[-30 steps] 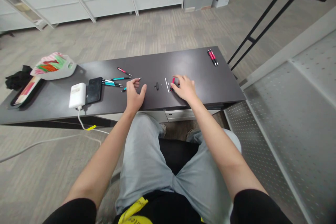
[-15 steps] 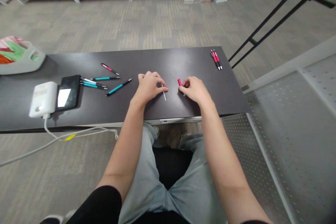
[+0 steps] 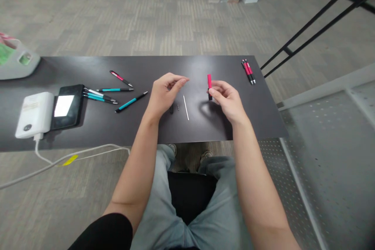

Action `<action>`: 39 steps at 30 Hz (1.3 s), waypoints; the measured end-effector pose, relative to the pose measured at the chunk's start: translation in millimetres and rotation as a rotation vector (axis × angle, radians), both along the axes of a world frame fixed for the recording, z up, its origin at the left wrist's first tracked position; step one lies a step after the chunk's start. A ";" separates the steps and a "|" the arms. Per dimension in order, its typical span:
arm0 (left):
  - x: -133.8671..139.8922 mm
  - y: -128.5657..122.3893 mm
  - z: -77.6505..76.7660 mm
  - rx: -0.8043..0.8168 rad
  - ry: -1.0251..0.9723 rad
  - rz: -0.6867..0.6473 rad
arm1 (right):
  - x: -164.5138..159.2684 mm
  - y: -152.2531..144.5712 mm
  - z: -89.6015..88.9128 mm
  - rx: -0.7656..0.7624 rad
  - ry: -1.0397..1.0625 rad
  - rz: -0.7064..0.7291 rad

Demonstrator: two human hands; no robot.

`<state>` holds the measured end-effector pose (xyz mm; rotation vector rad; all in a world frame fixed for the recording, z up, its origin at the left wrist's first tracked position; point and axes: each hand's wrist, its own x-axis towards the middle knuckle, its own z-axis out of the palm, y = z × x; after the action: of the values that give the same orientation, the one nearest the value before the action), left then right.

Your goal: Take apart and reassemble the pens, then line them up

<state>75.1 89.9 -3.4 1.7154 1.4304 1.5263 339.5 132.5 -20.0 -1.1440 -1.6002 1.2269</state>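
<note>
In my right hand [image 3: 227, 95], raised over the dark table, a red and black pen barrel [image 3: 209, 83] stands upright between thumb and fingers. My left hand [image 3: 165, 93] hovers to its left, the fingers stretched loosely and nothing visible in them. On the tabletop between the hands lies a thin silver pen refill [image 3: 186, 107]. Beside it are a tiny spring-like piece [image 3: 177, 107] and a short black pen part [image 3: 171, 109], partly covered by my left hand.
Blue pens [image 3: 131, 102] and a red pen [image 3: 121, 79] lie to the left, near a black phone-like device [image 3: 75, 105] and a white cabled block [image 3: 35, 115]. Red pens [image 3: 248, 72] rest at the far right corner. A plastic bag [image 3: 17, 62] sits far left.
My left hand has let go of the refill, which now lies on the table. My right hand has lifted the red pen barrel and turned it upright. The view has shifted slightly.
</note>
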 end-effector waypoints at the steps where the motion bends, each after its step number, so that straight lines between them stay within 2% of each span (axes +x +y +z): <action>1: -1.4 0.4 -4.6 -0.001 -0.016 -0.006 | -1.9 -0.4 -0.8 0.002 0.052 -0.013; 6: -1.8 10.2 -15.8 -0.031 -0.237 -0.093 | -14.7 -5.9 -5.8 0.125 0.082 -0.038; 11: -0.2 13.8 -16.8 -0.006 -0.369 -0.130 | -27.9 -12.8 -9.6 0.253 0.013 0.023; 16: 7.2 11.7 -12.2 -0.024 -0.391 -0.169 | -32.3 -15.1 -10.5 0.243 -0.090 0.067; 21: 11.2 9.5 -7.4 -0.077 -0.393 -0.203 | -30.3 -14.7 -10.6 0.255 -0.072 0.081; 27: 10.9 7.4 -2.1 -0.057 -0.393 -0.205 | -29.7 -15.2 -11.2 0.247 -0.061 0.062; 35: 13.0 9.6 -5.0 -0.073 -0.371 -0.237 | -28.2 -17.4 -11.9 0.246 -0.061 0.080; 39: 10.0 9.5 -4.1 -0.124 -0.430 -0.306 | -28.2 -19.4 -11.7 0.245 -0.032 0.098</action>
<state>85.1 99.5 -7.5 1.3524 0.9730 1.4857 311.3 113.1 -31.7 -0.9439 -1.7931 1.0427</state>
